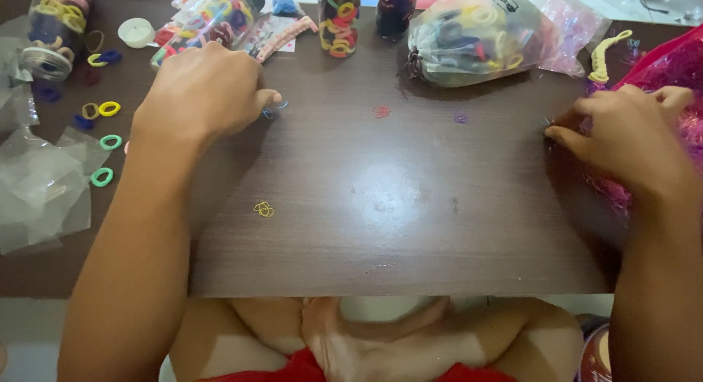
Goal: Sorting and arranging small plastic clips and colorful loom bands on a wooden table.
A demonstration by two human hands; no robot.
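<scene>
The dark wood-grain table (pixel 410 228) fills the near view, its front edge just above the seated person's crossed legs. The left hand (pixel 209 89) rests knuckles-up on it, fingers curled under, the fingertips pinching at a small blue elastic band (pixel 272 110) lying right at their ends; whether the band is truly gripped I cannot tell. The right hand (pixel 622 133) lies flat and loose, its fingers stretched toward the left hand and touching a tiny dark band (pixel 548 122) at the edge of a pink shredded heap (pixel 681 75) that spreads behind and beneath it. Beyond and between the hands sits a clear bag of mixed hair ties (pixel 476 38); beyond the left hand, clear jars of coloured ties (pixel 212 20). Outside the left hand lie crumpled clear wrappers (pixel 40 184) and loose green and yellow rings (pixel 110 108). Nearer, between the hands, lies a small yellow band cluster (pixel 263 208). Such bands look light, soft and stretchy, likely best pinched at the loop's edge with fingertips.
</scene>
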